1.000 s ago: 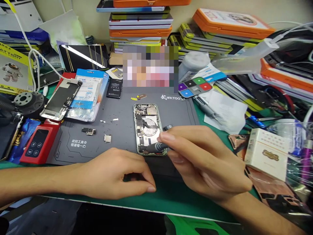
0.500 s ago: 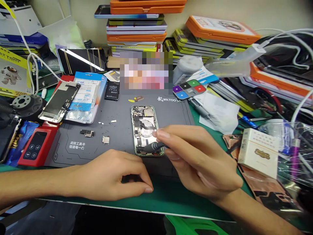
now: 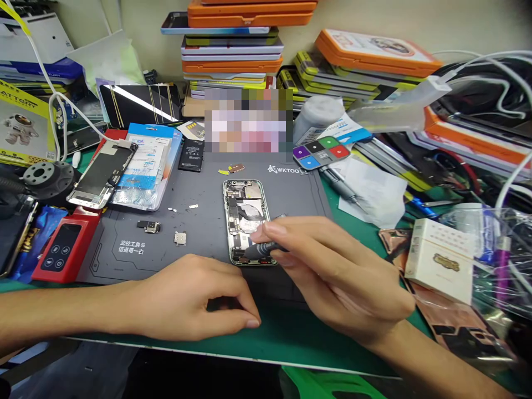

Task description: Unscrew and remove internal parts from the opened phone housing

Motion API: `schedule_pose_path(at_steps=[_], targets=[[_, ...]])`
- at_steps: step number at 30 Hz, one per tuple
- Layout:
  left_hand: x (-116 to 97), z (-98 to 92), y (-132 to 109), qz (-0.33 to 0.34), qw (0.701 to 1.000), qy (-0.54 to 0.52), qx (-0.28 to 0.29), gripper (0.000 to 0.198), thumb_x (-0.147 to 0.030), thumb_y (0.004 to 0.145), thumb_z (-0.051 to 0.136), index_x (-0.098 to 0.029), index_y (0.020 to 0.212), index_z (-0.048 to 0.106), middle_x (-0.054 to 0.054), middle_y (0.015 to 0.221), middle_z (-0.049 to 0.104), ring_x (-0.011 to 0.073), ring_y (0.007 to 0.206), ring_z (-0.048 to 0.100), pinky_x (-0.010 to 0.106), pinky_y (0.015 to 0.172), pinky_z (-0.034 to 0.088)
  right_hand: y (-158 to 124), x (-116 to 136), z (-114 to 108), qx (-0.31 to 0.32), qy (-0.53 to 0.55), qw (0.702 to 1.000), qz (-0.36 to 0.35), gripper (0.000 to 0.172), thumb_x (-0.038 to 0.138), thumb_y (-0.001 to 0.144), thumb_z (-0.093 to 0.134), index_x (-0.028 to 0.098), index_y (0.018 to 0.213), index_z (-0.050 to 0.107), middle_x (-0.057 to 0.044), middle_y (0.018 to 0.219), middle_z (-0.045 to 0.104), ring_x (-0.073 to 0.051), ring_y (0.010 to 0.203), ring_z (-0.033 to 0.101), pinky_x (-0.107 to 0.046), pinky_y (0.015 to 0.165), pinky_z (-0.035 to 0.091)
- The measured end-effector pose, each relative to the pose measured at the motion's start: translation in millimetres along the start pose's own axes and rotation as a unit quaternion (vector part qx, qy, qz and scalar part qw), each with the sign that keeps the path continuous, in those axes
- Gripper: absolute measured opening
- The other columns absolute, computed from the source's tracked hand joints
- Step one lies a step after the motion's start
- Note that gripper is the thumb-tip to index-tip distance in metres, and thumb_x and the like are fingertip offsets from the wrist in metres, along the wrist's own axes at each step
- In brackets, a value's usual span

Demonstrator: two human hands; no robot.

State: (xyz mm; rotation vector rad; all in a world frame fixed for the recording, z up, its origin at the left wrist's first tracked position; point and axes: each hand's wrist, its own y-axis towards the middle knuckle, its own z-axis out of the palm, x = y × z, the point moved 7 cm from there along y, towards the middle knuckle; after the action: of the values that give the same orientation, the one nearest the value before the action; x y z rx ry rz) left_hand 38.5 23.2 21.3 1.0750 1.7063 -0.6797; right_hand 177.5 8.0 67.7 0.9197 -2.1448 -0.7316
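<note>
An opened phone (image 3: pixel 246 191), its inner parts bare, lies on a dark grey work mat (image 3: pixel 199 194). My right hand (image 3: pixel 336 271) is closed round a dark pen-shaped tool (image 3: pixel 262 250), whose tapered end reaches over the phone's lower end. I cannot make out the exact kind of tool, and my fingers cover part of it. My left hand (image 3: pixel 199 299) rests at the mat's front edge, fingers curled and thumb against the forefinger; nothing shows in it. Beyond it lie a small metal-and-black phone part (image 3: pixel 148 226) and a small silver piece (image 3: pixel 180 238).
A detached phone screen (image 3: pixel 102 172) and a red device (image 3: pixel 63 246) stand at left. A phone battery (image 3: pixel 192 155) lies at the back of the mat. To the right are a screwdriver (image 3: pixel 343 185), a coloured magnetic pad (image 3: pixel 321 151) and a white box (image 3: pixel 440 260). Stacked cases line the wall.
My right thumb and forefinger have shifted slightly left over the phone, along with the tool. My left hand and the phone stay in place.
</note>
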Motion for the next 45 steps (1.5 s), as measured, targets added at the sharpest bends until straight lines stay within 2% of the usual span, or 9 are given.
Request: schedule_pose_path(at_steps=[7,14,16,20,23,27,33,40,45], targets=[[0.5,-0.1,-0.5,0.004,1.000,0.014,-0.006,0.006,-0.020,0.097,0.069,-0.018,0.095,0.074,0.001,0.091,0.076,0.0131,0.083,0.071,0.021,0.077,0.053,-0.3,-1.4,8.0,0.015,-0.004,1.000,-0.012,0.057,0.008,0.094,0.065,0.020,0.148,0.052,-0.009,0.107,0.076,-0.022,0.102,0.073,-0.037,0.084,0.064],[-7.1,-1.0,-4.8,0.042,0.994,0.097,-0.037,0.009,-0.020,0.100,0.063,-0.018,0.097,0.071,-0.001,0.090,0.075,0.0109,0.079,0.070,0.021,0.071,0.053,-0.6,-4.1,6.3,-0.005,-0.019,1.000,0.001,0.063,0.004,0.090,0.069,0.022,0.148,0.053,-0.007,0.099,0.075,-0.020,0.092,0.072,-0.033,0.078,0.062],[-18.8,-3.3,-8.9,0.110,0.964,0.232,-0.070,0.014,-0.020,0.102,0.057,-0.017,0.095,0.069,0.000,0.086,0.074,0.0115,0.071,0.067,0.025,0.062,0.049,0.2,-4.1,5.9,-0.002,-0.014,1.000,0.005,0.063,0.003,0.089,0.069,0.023,0.148,0.054,-0.006,0.100,0.074,-0.020,0.092,0.072,-0.032,0.078,0.062],[-34.3,2.3,-19.8,0.248,0.824,0.498,-0.109,0.020,-0.014,0.099,0.053,-0.017,0.088,0.070,0.001,0.080,0.073,0.0125,0.056,0.053,0.034,0.049,0.033,1.1,-4.3,6.5,0.004,-0.002,1.000,0.011,0.064,0.001,0.089,0.068,0.023,0.147,0.055,-0.006,0.099,0.074,-0.019,0.091,0.072,-0.032,0.077,0.061],[-28.6,0.2,-20.6,0.244,0.792,0.545,-0.125,0.019,-0.015,0.099,0.053,-0.017,0.094,0.071,0.002,0.092,0.076,0.0130,0.062,0.057,0.033,0.051,0.035,0.7,-5.1,6.3,0.002,-0.002,1.000,0.015,0.066,0.000,0.089,0.068,0.024,0.149,0.053,-0.005,0.099,0.074,-0.020,0.092,0.072,-0.032,0.077,0.062],[-22.0,0.0,-19.7,0.218,0.778,0.573,-0.137,0.019,-0.016,0.100,0.053,-0.014,0.100,0.071,0.007,0.109,0.078,0.0152,0.072,0.064,0.032,0.055,0.040,0.2,-5.1,5.6,0.002,-0.007,1.000,0.019,0.068,0.001,0.090,0.066,0.027,0.151,0.051,-0.005,0.099,0.075,-0.020,0.091,0.072,-0.034,0.075,0.062],[-21.0,0.7,-20.0,0.214,0.786,0.562,-0.140,0.014,-0.017,0.099,0.057,-0.013,0.097,0.071,0.008,0.107,0.078,0.0167,0.076,0.067,0.031,0.056,0.041,-1.4,-1.7,5.8,0.005,-0.005,1.000,0.002,0.065,-0.003,0.088,0.065,0.021,0.148,0.054,-0.007,0.099,0.075,-0.020,0.092,0.071,-0.034,0.079,0.061],[-20.8,-0.4,-17.1,0.211,0.798,0.547,-0.141,0.016,-0.015,0.100,0.055,-0.014,0.095,0.070,0.006,0.100,0.078,0.0156,0.075,0.065,0.030,0.056,0.041,-6.2,-3.8,11.7,0.046,0.042,0.998,0.004,0.069,-0.006,0.088,0.054,0.017,0.153,0.047,-0.011,0.122,0.076,-0.021,0.105,0.074,-0.038,0.090,0.062],[-20.5,-0.2,-17.2,0.214,0.797,0.546,-0.143,0.013,-0.016,0.099,0.058,-0.014,0.094,0.070,0.006,0.099,0.077,0.0160,0.071,0.062,0.032,0.054,0.037,0.1,-0.2,8.0,0.027,-0.001,1.000,-0.014,0.062,-0.003,0.089,0.062,0.020,0.146,0.054,-0.007,0.103,0.077,-0.019,0.093,0.073,-0.034,0.080,0.063]])
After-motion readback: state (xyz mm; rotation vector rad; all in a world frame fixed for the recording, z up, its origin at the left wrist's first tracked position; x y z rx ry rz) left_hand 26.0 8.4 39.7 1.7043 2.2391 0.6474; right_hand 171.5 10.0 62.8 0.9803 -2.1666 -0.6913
